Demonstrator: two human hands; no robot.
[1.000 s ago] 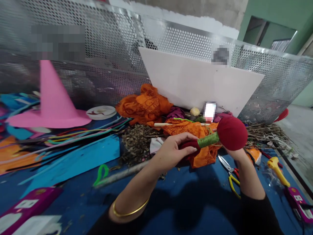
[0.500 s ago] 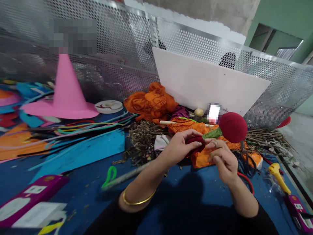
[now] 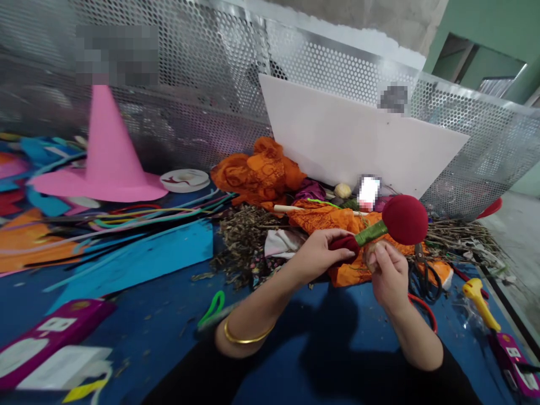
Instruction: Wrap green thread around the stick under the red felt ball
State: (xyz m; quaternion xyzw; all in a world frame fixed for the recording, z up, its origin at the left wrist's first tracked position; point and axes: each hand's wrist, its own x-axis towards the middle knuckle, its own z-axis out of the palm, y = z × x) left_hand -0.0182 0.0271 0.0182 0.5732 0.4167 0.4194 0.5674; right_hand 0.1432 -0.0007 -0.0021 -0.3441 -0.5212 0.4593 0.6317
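Left hand closed around red cloth, thumb on the near side. From its fingertips a green-wrapped neck slants up and right to a red ball, held clear above the desk. Right hand just below neck and ball, fingers drawn into a pinch; cannot tell what, if anything, is between them. Orange cloth lies behind and below.

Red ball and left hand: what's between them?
In the head view, a green stem runs from the red ball to dark red cloth in the left hand.
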